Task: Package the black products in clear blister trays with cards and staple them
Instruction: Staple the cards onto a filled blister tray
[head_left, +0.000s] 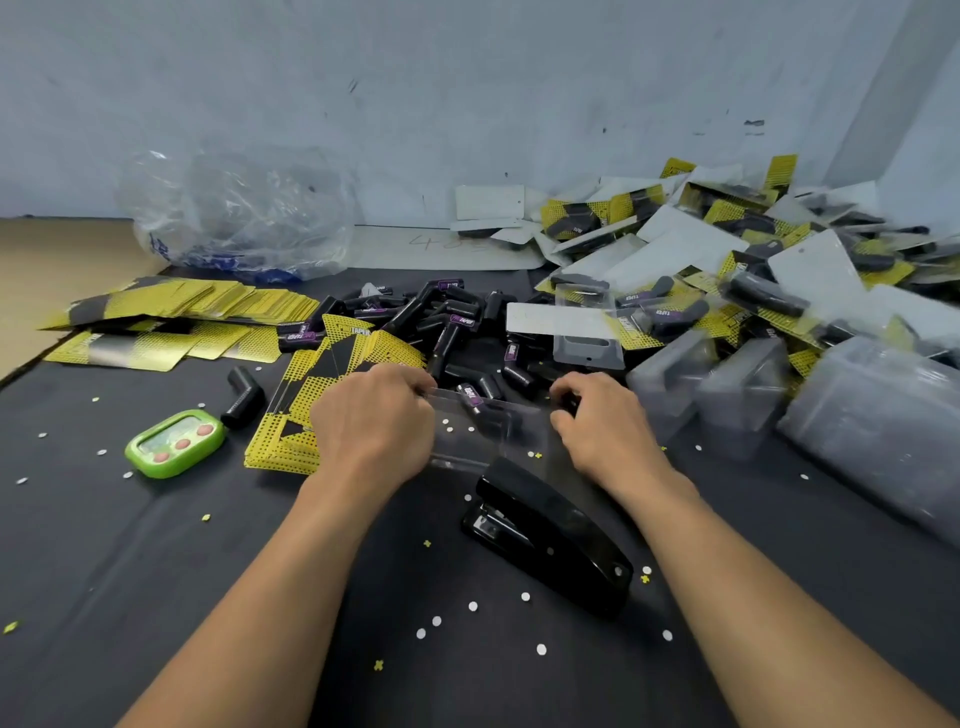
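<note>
Barely visible, clear blister tray (493, 435) between left hand (375, 431) and right hand (607, 426)

A small green plastic timer (175, 443) with three pink round buttons lies flat on the black table cover (130, 597). Little white paper dots (472, 606) and tiny yellow paper bits (378, 664) are scattered over the cover. A big crinkled clear plastic bag (239, 213) with blue print sits at the back, against the pale grey wall (467, 78). Beside the bag lies a flat white board (395, 249) with faint pencil marks, maybe numbers. A brown cardboard sheet (47, 260) lies at the far left.
</note>
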